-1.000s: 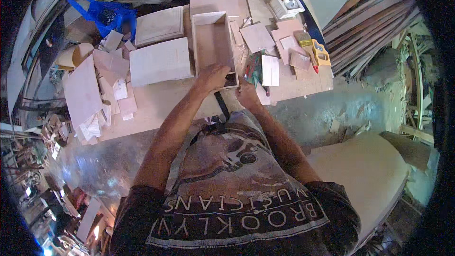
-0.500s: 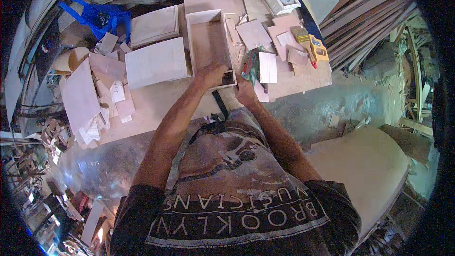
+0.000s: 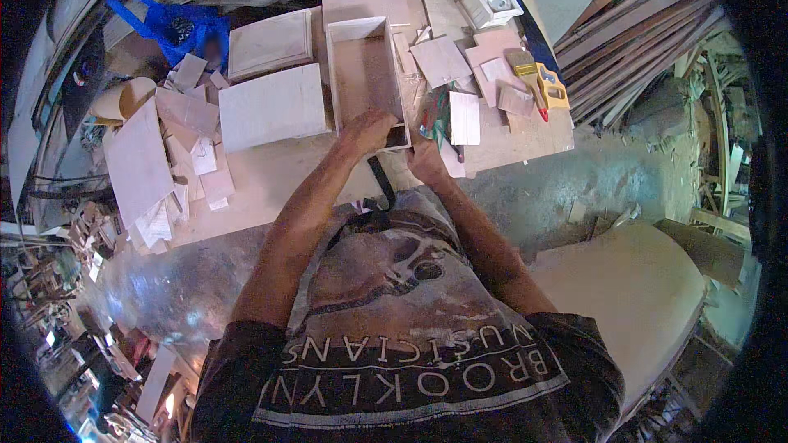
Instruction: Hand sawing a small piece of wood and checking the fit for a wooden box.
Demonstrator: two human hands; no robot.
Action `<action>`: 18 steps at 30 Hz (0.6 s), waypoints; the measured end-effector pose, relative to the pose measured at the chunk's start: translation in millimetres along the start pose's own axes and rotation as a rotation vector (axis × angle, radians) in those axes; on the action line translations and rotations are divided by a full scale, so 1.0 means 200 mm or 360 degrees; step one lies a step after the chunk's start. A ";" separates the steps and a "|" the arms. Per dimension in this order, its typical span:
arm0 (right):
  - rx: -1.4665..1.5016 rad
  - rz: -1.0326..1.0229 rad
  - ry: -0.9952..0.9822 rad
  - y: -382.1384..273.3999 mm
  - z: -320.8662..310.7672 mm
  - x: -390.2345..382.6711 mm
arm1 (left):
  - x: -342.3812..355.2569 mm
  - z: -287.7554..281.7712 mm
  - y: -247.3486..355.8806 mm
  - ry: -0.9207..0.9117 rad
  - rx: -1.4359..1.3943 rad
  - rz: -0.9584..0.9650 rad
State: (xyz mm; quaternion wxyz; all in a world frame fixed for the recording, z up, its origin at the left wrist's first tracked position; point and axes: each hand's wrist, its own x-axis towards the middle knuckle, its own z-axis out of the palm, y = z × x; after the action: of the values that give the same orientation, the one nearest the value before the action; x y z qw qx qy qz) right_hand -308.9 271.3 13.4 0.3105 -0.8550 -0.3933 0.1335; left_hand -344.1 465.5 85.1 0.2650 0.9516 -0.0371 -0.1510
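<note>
A long open wooden box [image 3: 361,74], like a drawer, lies on the workbench with its short end toward me. My left hand [image 3: 369,133] is closed on that near end, with the fingers over the rim and inside the corner. Close by, my right hand [image 3: 428,161] is at the box's near right corner, fingers curled. Whatever it may hold is hidden. Just beyond the right hand lies a tangle of green and red material [image 3: 437,121], too unclear to name. A dark strap [image 3: 381,184] hangs at the bench edge between my arms.
Two pale panels, one flat [image 3: 272,108] and one framed [image 3: 271,43], lie left of the box. Thin board offcuts [image 3: 441,61], a paintbrush [image 3: 525,70], a yellow-handled tool [image 3: 552,86] and a small white box [image 3: 491,4] are on the right. A blue bag [image 3: 176,29] sits far left.
Hardly anything differs. Both hands stay at the near end of the box, and the view has shifted very slightly.
</note>
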 end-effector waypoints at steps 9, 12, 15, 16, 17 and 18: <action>0.0083 0.0024 -0.0010 0.05 0.04 0.00 | 0.00 -0.02 0.04 -0.0001 0.0023 -0.0106; 0.0154 -0.0141 0.0189 0.02 0.03 0.01 | 0.02 0.00 0.01 -0.0020 0.0054 -0.0077; 0.0155 -0.0079 0.0128 0.01 0.02 0.01 | 0.04 0.04 -0.03 -0.0083 0.0002 -0.0073; 0.0174 -0.0024 0.0066 0.00 0.02 0.01 | 0.05 0.06 -0.05 -0.0079 0.0003 -0.0078; 0.0193 0.0030 0.0002 0.00 0.01 0.01 | 0.05 0.08 -0.06 -0.0056 0.0012 -0.0112; 0.0188 0.0034 0.0005 0.03 0.03 0.00 | 0.05 0.09 -0.06 -0.0039 0.0019 -0.0131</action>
State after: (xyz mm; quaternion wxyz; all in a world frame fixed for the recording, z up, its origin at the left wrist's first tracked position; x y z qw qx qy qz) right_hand -308.1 270.9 4.0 0.3596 -0.8397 -0.3750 0.1583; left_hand -339.5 465.5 60.3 0.2525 0.9519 -0.0019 -0.1734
